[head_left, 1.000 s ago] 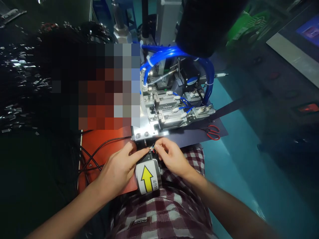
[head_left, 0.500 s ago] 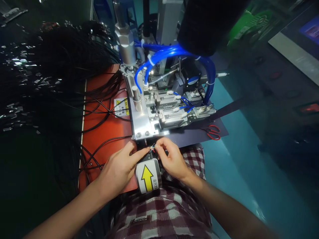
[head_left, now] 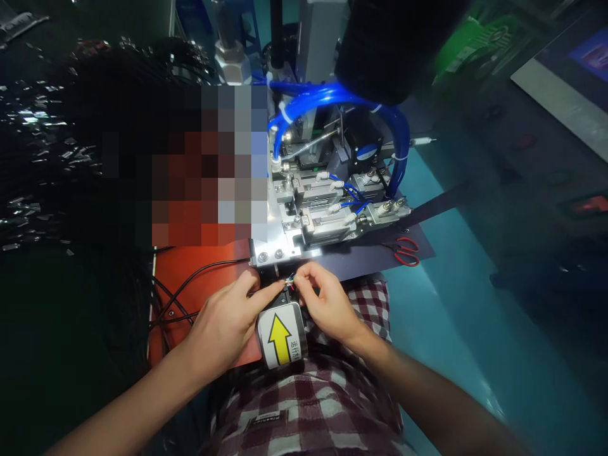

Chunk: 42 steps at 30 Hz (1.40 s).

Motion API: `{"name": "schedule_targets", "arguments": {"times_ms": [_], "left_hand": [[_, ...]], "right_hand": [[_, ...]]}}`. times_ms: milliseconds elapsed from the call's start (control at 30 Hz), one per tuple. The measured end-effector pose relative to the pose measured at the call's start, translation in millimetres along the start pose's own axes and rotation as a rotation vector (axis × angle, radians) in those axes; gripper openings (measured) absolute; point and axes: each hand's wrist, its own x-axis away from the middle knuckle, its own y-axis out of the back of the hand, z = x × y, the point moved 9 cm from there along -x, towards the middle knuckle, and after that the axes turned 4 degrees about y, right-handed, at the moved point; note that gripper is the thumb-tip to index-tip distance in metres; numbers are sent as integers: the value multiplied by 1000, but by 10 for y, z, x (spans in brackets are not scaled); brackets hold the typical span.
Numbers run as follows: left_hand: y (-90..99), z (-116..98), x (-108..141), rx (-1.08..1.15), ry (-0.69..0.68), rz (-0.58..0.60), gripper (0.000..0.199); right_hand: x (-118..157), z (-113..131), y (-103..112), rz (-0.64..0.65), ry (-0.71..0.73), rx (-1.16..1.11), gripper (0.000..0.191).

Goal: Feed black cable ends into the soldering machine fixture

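Thin coloured wires (head_left: 289, 282) show as a small tuft at the front edge of the metal machine (head_left: 327, 215). From the right, my right hand (head_left: 327, 303) pinches the tuft's ends between thumb and fingertips. My left hand (head_left: 225, 320) is closed, one digit reaching out to press against the wires from the left; its curled fingers are partly hidden. Just below the wires is a rounded cover with a yellow arrow (head_left: 280, 339).
Black cables (head_left: 199, 272) cross the orange work surface (head_left: 216, 253), with a dark bundle at left. Red-handled scissors (head_left: 406, 252) lie on the grey plate to the right. Blue air hoses (head_left: 332, 95) arch over the machine. A pixelated patch hides part of the left side.
Both hands stay at the wires in nearly the same pose. The view has shifted very slightly, and a pixelated patch now covers the upper left.
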Motion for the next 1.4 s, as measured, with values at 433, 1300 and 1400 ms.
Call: {"name": "schedule_targets", "arguments": {"times_ms": [433,1300,1400], "left_hand": [[-21,-32,11,-81,-55,-8,37],[-7,-85,4,-126,-124,-35,37],[-12,-81,10,-128,-128,-35,37]], "right_hand": [[-38,81,48,31,-92,190,18],[19,255,120,-139,131,190,12],[29,261,101,-131,149,205,13]]}}
